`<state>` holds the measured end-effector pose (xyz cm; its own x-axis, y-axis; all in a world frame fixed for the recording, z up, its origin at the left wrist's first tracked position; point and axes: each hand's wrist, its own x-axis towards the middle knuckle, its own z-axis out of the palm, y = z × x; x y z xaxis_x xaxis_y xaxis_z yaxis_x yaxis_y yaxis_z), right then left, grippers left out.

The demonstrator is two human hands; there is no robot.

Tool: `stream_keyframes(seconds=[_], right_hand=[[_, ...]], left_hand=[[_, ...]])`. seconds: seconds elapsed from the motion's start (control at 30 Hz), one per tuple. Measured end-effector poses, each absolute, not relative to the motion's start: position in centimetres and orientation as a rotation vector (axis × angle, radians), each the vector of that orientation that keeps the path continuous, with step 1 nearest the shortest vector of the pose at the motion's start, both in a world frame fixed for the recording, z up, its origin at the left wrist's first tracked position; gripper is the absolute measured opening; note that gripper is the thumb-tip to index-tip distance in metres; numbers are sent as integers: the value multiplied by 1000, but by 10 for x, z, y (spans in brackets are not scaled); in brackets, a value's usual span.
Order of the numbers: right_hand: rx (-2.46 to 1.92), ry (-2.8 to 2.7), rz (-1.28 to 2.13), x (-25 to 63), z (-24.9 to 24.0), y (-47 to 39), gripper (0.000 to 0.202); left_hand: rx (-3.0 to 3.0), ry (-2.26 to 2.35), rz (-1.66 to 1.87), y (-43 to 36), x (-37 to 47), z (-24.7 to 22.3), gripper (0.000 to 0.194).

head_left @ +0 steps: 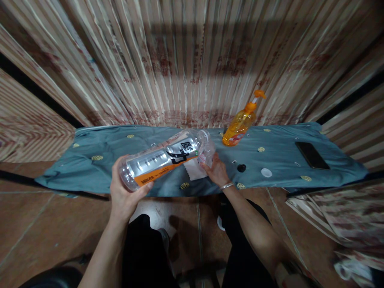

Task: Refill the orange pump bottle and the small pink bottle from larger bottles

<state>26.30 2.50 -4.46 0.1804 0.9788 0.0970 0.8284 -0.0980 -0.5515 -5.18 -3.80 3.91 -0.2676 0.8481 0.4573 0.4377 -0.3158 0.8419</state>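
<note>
My left hand (127, 198) is wrapped round the base of a large clear plastic bottle (159, 160) with a silver and orange label. The bottle is tilted, its neck end pointing right. At that end my right hand (217, 172) closes on a small clear plastic bottle (207, 154). The two bottles overlap in view; I cannot tell how their mouths meet or whether liquid runs between them. Below them a white piece of paper or tissue (196, 172) lies on the cloth, partly covered by the bottle and my right hand.
An orange pump bottle (238, 126) stands at the back right of the blue-green cloth (99, 172). Right of my right hand lie a small black cap (241, 168) and a white round lid (266, 173). A dark phone (312, 155) rests farther right. A patterned curtain (180, 60) hangs behind.
</note>
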Motion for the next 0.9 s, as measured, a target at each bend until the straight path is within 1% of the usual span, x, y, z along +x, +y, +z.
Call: stream_keyframes(seconds=[0.23, 0.57, 0.9], right_hand=[[-1918, -1684, 429, 265, -49, 26, 55], [-1960, -1714, 441, 264, -47, 25, 56], [-1936, -1696, 402, 265, -52, 26, 53]], left_hand=[[1621, 1574, 1605, -38, -51, 39, 95], [1620, 1577, 1618, -38, -50, 39, 98], [1652, 1567, 1625, -38, -53, 36, 95]])
